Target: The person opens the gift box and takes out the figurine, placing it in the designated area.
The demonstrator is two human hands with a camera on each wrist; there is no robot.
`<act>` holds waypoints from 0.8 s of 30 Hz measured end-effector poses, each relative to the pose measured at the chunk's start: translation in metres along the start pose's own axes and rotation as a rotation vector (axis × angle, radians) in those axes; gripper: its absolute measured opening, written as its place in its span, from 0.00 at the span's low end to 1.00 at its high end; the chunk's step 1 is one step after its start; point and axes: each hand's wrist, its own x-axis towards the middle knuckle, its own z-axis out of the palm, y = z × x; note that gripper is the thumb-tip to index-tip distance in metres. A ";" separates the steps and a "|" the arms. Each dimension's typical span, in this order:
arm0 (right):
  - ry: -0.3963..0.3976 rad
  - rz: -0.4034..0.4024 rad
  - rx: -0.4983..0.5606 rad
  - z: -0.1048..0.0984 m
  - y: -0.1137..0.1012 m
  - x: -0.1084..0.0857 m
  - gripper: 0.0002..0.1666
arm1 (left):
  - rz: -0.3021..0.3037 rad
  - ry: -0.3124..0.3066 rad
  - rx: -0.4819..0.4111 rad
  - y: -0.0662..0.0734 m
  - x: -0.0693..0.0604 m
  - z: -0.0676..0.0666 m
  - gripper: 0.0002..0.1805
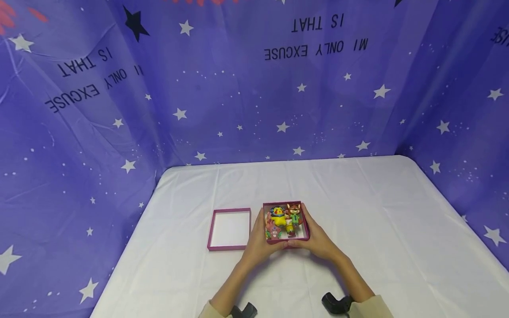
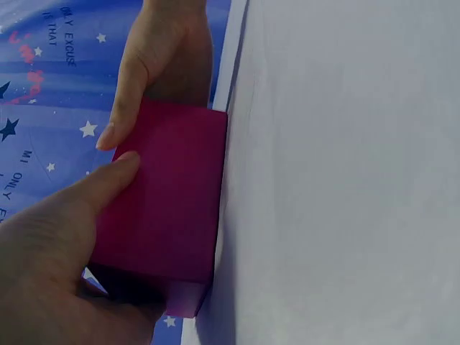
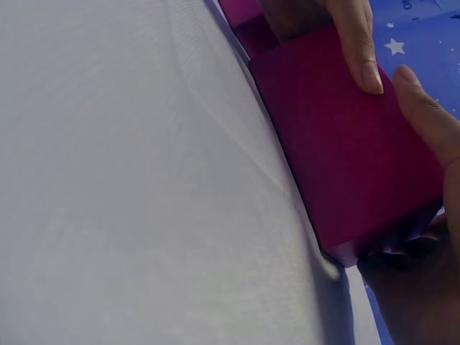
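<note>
Beige sleeves (image 1: 371, 308); black wrist devices (image 1: 336, 304) (curved, smooth).

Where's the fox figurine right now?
In the head view, the fox figurine is in the magenta box, far right corner, right of the yellow-and-blue figurine.

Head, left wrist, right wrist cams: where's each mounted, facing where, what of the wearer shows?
Head: on the head, facing forward and down at the magenta box of toy figurines; left hand, right hand, forearms and sleeves show.
Left wrist: on that wrist, facing the box's near wall; left hand at lower left, right hand at top.
Right wrist: on that wrist, facing the same wall; right hand at right, left hand at top.
Shared: both wrist views show that wall, both thumbs.
</note>
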 end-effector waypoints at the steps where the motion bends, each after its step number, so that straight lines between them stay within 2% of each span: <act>1: 0.002 -0.001 -0.004 0.000 0.000 0.000 0.69 | 0.000 0.006 0.004 0.000 0.000 0.001 0.63; 6: 0.008 -0.010 -0.015 -0.001 -0.001 0.000 0.67 | -0.001 0.018 0.008 0.000 -0.001 0.001 0.63; 12: 0.028 -0.004 -0.027 -0.007 -0.005 0.001 0.58 | -0.006 0.025 0.029 -0.001 -0.001 0.000 0.62; 18: 0.072 0.003 -0.070 -0.014 -0.005 0.012 0.52 | -0.007 0.027 0.014 -0.003 -0.001 0.000 0.62; 24: 0.092 -0.064 -0.117 -0.023 -0.007 0.022 0.51 | 0.004 0.027 0.010 -0.003 -0.002 0.002 0.62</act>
